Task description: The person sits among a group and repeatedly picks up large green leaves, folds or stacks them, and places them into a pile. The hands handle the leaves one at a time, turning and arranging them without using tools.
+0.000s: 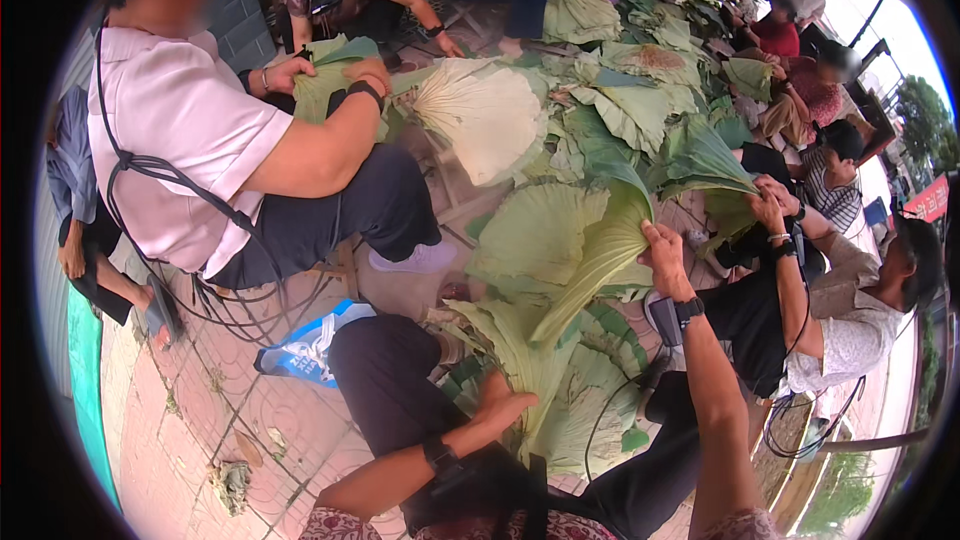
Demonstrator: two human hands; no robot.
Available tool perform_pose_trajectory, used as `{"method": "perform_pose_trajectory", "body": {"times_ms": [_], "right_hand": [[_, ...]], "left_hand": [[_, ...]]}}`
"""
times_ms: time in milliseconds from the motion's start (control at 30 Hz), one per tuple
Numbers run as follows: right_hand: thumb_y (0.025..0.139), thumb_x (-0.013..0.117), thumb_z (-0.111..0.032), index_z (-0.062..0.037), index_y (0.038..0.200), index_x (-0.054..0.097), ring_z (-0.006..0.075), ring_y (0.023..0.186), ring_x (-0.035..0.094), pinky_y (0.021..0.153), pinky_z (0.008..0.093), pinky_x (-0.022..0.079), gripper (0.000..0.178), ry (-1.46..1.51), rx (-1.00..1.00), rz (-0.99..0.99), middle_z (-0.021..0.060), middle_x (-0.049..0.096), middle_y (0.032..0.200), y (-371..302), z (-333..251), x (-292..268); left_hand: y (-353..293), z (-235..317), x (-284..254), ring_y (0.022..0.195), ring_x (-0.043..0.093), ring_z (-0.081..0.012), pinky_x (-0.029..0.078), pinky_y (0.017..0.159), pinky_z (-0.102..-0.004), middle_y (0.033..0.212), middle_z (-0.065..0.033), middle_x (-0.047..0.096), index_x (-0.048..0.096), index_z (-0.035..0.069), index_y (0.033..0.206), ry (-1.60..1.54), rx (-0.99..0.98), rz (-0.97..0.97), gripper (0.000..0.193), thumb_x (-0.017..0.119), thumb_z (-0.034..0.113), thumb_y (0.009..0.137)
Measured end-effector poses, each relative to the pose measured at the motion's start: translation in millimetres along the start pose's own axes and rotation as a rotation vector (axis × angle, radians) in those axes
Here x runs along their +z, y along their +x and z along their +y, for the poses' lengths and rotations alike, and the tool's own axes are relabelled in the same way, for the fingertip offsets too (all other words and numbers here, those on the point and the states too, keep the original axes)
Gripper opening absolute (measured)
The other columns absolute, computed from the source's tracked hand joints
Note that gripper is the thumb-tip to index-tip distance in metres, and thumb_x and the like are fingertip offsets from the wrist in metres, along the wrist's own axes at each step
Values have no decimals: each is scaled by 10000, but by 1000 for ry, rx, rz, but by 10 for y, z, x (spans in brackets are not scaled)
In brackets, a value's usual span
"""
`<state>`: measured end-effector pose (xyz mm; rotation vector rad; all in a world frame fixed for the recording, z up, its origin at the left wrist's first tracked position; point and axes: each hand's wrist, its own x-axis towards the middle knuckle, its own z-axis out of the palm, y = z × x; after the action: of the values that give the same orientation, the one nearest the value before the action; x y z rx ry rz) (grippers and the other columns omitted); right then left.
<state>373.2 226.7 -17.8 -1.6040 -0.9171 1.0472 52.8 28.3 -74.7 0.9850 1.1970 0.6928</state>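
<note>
A large pale-green lotus leaf [600,258] hangs in front of me, folded lengthwise, its ribs showing. My right hand [665,258] pinches the upper right edge between thumb and fingers. Lower down, my left hand [500,403] lies against the leaf's lower part with its fingers stretched out, not closed round it; it is slightly blurred. Beneath, more lotus leaves [585,415] spread between my knees. Just beyond the held leaf lies another broad one [530,235].
A long pile of lotus leaves [640,110] runs away from me. Close at left a person in a pale shirt [180,130] handles a leaf; at right another person [850,310] holds a green leaf [700,155]. A blue-and-white bag [315,345] and leaf scraps [232,485] lie on the paving.
</note>
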Motion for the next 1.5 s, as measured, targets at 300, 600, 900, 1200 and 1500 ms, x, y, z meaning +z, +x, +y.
{"method": "perform_pose_trajectory", "body": {"times_ms": [300,600,900,1200,1500], "right_hand": [[1006,541,-182,-27,1281,515,350,842,722,644,438,586,316,563,469,244,219,668,1057,946,1581,-145],[1022,489,-170,53,1216,490,408,985,690,779,467,616,296,744,748,167,280,652,1139,912,2560,307],[987,598,-233,27,1219,559,338,975,707,816,415,599,351,482,491,-325,227,685,1138,95,3069,2],[984,582,-135,52,1179,593,211,925,697,794,326,560,271,-258,163,-590,153,707,1054,-1601,1651,45],[949,698,-366,20,1316,552,301,1095,661,938,404,523,553,-304,112,-669,200,673,1150,-2515,841,304]], "left_hand": [[42,-320,18,828,673,-167,536,655,-305,1000,-88,699,595,-27,1198,35,79,16,477,776,10,758],[-30,12,-27,838,682,-176,542,650,-300,1009,-86,703,589,-21,1198,-48,-131,-6,465,770,19,772],[-7,-77,-9,982,665,-179,536,842,-324,1081,-79,698,593,-23,1245,-18,-76,-63,475,739,6,794],[121,-312,3,937,660,-146,525,765,-300,1068,-53,701,625,3,1230,-49,-3,-10,437,719,-11,803],[85,83,60,910,662,-175,535,765,-337,1048,-99,691,616,-10,1186,-254,-160,-14,412,774,90,818]]}}
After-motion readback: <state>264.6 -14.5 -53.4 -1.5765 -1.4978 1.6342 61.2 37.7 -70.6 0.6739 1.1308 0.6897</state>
